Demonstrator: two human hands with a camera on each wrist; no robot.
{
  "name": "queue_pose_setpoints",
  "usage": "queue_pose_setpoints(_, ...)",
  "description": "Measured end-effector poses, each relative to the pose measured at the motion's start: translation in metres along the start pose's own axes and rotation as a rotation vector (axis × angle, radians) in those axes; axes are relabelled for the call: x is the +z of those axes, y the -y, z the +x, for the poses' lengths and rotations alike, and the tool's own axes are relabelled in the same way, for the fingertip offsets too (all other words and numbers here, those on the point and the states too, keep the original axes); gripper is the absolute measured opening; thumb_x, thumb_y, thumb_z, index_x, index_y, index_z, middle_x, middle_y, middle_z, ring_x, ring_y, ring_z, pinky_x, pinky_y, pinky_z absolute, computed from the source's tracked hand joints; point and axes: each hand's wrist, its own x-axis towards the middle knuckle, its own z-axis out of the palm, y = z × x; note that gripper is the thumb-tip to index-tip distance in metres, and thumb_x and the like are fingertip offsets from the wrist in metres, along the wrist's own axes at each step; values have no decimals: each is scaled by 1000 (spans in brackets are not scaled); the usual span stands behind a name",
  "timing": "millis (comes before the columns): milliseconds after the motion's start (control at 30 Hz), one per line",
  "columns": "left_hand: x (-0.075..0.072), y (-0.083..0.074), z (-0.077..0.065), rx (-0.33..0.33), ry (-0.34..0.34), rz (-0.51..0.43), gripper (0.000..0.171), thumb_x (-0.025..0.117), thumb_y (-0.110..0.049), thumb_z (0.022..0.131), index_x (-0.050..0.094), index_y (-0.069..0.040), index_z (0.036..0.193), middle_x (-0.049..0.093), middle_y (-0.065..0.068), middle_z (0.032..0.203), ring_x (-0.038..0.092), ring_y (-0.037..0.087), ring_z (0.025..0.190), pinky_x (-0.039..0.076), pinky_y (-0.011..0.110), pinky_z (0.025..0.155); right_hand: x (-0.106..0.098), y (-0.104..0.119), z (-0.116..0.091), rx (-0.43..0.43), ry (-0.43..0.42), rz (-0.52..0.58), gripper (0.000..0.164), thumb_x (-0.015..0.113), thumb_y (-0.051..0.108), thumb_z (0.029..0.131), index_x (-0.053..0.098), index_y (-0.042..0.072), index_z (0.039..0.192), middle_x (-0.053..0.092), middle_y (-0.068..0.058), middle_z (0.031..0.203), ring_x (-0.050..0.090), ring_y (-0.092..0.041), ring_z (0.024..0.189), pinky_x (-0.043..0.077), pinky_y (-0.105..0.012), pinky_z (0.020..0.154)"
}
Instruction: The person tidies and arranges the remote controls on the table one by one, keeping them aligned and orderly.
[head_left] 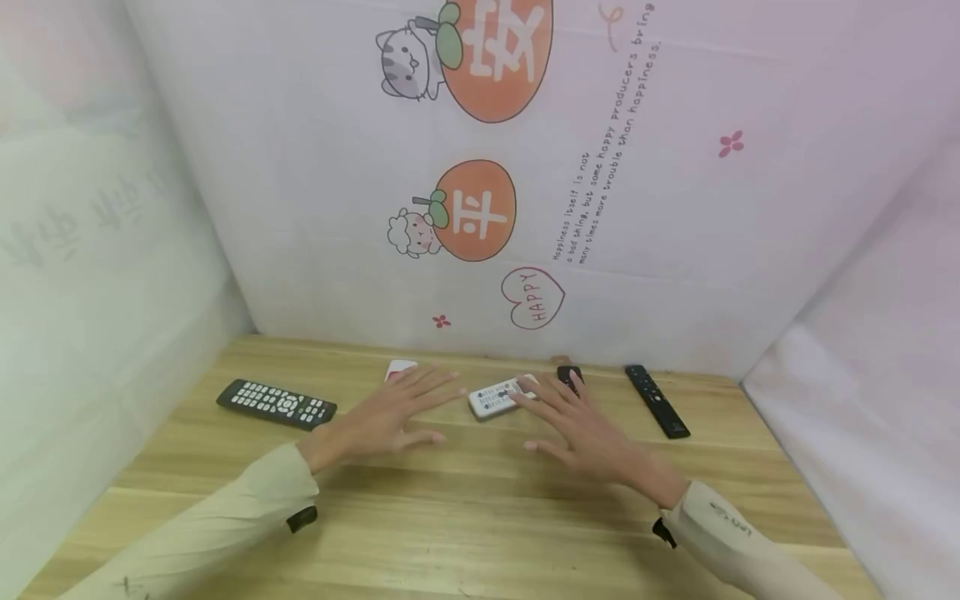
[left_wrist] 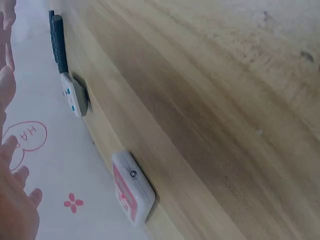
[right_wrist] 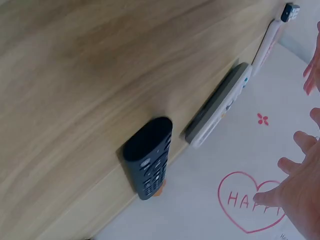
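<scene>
My left hand (head_left: 382, 412) is held above the table with its fingers spread, holding nothing. Behind its fingertips lies a small white device with a pink panel (left_wrist: 132, 190), partly hidden in the head view. My right hand (head_left: 588, 437) hovers likewise, fingers apart and nothing in them. Between the two hands a white remote control (head_left: 492, 400) lies at a slant, its right end overlapped by right fingertips in the head view. A short black remote control (right_wrist: 150, 157) is mostly covered by the right hand in the head view. In the wrist views the hands are apart from these things.
A black remote control with white buttons (head_left: 277, 404) lies at the left. On the right is a long slim black remote control (head_left: 657, 400). The wooden table (head_left: 450, 533) meets a printed white cloth (head_left: 337, 208) at the back, with white cloth walls on both sides.
</scene>
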Motion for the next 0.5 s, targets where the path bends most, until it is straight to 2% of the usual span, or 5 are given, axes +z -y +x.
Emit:
queue_pose_setpoints(167, -1, 9, 2, -3, -56, -18, 76, 68, -43, 100, 32, -30, 165, 28, 0, 173, 23, 30, 160, 16, 60, 131, -2, -11, 0, 25, -18, 28, 72, 64, 46, 102, 34, 25, 165, 29, -8, 172, 16, -39, 160, 5, -75, 126)
queue_pose_setpoints(267, -1, 16, 1, -29, -75, -22, 75, 68, -44, 101, 33, -30, 165, 30, 0, 172, 23, 31, 160, 17, 61, 130, -4, -16, 0, 31, -32, 19, 73, 64, 46, 102, 33, 26, 165, 31, -9, 171, 16, -39, 160, 7, -74, 127)
queue_pose_setpoints(500, 0, 30, -4, -81, -81, -38, 73, 69, -39, 101, 35, -27, 164, 32, 1, 171, 21, 35, 160, 18, 62, 130, -8, -30, -5, 75, -36, 14, 73, 68, 37, 102, 36, 16, 164, 25, -7, 173, 18, -36, 160, 13, -73, 127)
